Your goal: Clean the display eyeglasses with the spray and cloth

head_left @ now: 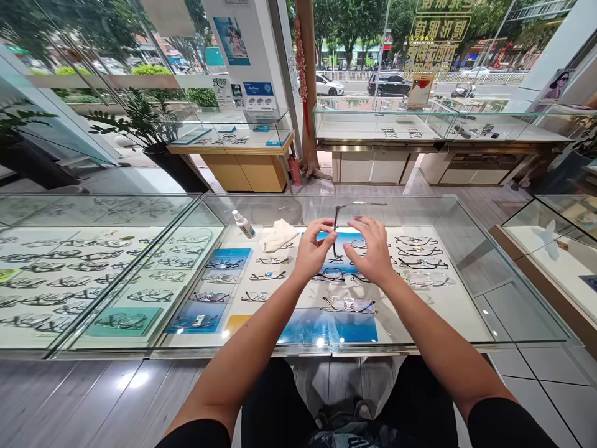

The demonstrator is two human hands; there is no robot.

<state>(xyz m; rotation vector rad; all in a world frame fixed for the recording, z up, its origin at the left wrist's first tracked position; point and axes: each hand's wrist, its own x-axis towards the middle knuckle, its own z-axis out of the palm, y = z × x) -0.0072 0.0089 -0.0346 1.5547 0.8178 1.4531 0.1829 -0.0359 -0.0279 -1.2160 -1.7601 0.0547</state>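
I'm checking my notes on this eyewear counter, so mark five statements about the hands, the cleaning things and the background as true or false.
1. The left hand holds a pair of eyeglasses above the counter. True.
2. The spray bottle is to the right of the white cloth. False: it is to the left of the cloth.
3. The fire extinguisher beside the tree trunk is red. True.
4. The right hand grips the white cloth. False: the cloth lies bunched on the glass counter.
5. Both hands wear gloves. False: both are bare.
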